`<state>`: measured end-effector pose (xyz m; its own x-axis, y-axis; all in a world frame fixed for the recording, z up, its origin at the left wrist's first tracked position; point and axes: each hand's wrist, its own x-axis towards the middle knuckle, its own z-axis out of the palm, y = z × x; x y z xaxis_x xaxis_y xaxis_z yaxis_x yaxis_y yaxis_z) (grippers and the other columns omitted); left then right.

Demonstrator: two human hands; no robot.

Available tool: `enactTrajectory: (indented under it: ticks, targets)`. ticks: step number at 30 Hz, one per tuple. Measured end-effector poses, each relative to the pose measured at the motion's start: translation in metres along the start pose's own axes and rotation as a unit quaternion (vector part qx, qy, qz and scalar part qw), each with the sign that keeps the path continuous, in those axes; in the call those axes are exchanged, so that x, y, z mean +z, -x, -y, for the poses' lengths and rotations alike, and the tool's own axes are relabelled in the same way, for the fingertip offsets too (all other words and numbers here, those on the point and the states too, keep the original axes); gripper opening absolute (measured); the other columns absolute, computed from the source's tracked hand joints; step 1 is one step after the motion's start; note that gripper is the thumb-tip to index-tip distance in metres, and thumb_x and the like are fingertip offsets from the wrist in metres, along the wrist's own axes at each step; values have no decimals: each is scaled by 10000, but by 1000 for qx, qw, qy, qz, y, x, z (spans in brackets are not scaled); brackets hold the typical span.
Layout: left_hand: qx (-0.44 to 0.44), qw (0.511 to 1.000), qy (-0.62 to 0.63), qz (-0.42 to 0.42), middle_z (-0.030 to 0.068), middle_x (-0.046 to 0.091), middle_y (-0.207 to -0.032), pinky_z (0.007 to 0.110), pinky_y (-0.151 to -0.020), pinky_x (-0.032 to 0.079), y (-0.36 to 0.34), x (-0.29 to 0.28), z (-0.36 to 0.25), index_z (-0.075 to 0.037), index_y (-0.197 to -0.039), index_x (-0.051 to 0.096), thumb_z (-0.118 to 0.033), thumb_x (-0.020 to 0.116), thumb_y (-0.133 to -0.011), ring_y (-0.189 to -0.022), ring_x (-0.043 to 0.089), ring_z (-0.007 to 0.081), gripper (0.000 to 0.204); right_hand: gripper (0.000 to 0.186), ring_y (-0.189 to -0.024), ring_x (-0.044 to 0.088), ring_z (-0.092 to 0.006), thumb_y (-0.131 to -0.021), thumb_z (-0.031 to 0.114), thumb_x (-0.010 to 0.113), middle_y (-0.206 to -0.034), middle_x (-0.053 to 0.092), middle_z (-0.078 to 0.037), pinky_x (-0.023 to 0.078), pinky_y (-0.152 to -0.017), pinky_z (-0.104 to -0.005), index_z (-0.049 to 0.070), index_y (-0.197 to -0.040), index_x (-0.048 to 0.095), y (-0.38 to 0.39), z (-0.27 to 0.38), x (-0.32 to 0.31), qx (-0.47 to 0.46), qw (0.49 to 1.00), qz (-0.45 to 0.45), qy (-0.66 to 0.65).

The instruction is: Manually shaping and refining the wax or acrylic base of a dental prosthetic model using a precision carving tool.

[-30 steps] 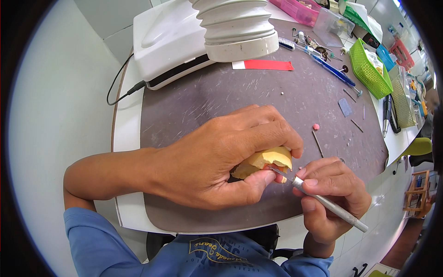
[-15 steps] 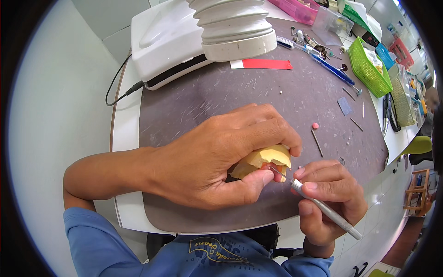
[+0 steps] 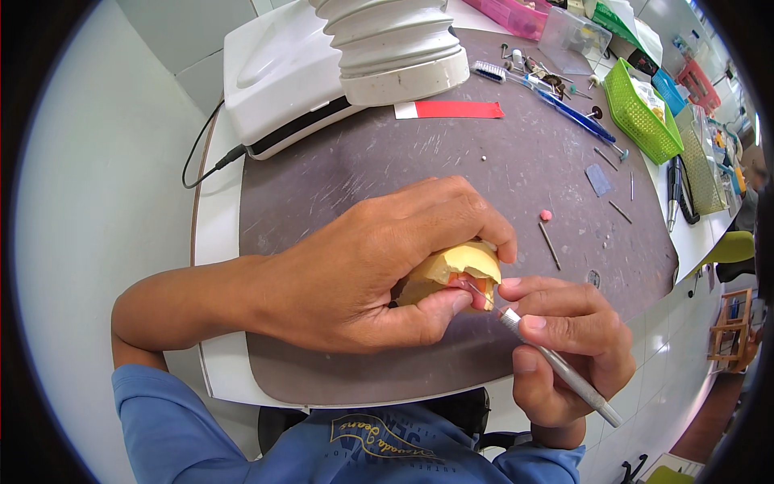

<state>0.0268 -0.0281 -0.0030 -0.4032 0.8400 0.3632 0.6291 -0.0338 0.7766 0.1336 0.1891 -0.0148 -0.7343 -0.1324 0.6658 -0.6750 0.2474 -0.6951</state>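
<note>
My left hand (image 3: pixel 387 270) is closed around a yellow dental plaster cast (image 3: pixel 461 260), fingers over its top and thumb against its near side. Pinkish-orange material (image 3: pixel 481 284) shows in the cast's hollow, which faces my right hand. A slim scraping tool with a knurled metal handle (image 3: pixel 558 365) is held pen-like in my right hand (image 3: pixel 579 335). Its thin tip reaches into the hollow beside my left thumb; the exact contact point is too small to tell. One right fingertip lies close to the cast's edge. My left palm and fingers hide much of the cast.
A white machine (image 3: pixel 282 73) and a ribbed suction hose (image 3: pixel 395 48) stand at the back left. Near them lies a red-and-white strip (image 3: pixel 459 110). Toward the right are a blue toothbrush (image 3: pixel 576 113), several loose burs, a pink lump (image 3: pixel 546 215), a green basket (image 3: pixel 641 113) and a handpiece (image 3: pixel 674 194).
The view has shifted slightly. The cast is turned a little, showing more of its hollow, and the tool's handle is tilted a bit more steeply. Both hands keep their grip.
</note>
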Motion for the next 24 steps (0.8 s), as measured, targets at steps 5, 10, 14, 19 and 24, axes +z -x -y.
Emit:
enactTrajectory:
  ticks: [5, 10, 14, 19, 24]
  targets:
    - [-1, 1000, 0, 1, 155, 627, -1194, 389, -947, 504, 0, 0, 1, -11, -1226, 590, -77, 632, -817, -1108, 616, 289, 417, 277, -963, 759, -371, -780, -73, 765, -945, 728, -217, 632, -808, -383, -24, -1031, 659, 0, 2, 0, 6, 1000, 6, 8]
    - [-5, 1000, -6, 11, 157, 625, -1197, 392, -961, 499, -1, -2, 0, -16, -1225, 585, -77, 630, -819, -1117, 616, 287, 413, 294, -972, 759, -370, -774, -91, 763, -950, 724, -211, 633, -805, -380, -21, -1040, 657, 0, 4, 0, 7, 1000, 7, 17]
    - [-12, 1000, 2, 5, 157, 623, -1200, 392, -968, 496, -1, -2, -1, -22, -1225, 583, -72, 626, -818, -1121, 615, 283, 412, 218, -929, 748, -359, -827, -2, 728, -910, 698, -209, 627, -824, -420, -16, -1021, 630, 0, 2, 1, 8, 1000, 7, 26]
    - [-7, 1000, -5, 9, 156, 623, -1204, 391, -967, 496, -1, -2, 0, -28, -1231, 579, -64, 625, -812, -1121, 616, 281, 423, 299, -965, 761, -369, -757, -100, 763, -932, 719, -206, 636, -800, -381, -27, -1029, 663, -1, 1, 0, 10, 1000, 4, 0]
    - [-8, 1000, -6, 10, 152, 623, -1205, 390, -965, 497, -1, -2, 0, -33, -1225, 581, -65, 628, -813, -1118, 617, 279, 416, 283, -937, 765, -376, -718, -116, 750, -916, 716, -209, 637, -802, -392, -32, -977, 671, 1, 1, 3, 18, 1000, -24, -10]
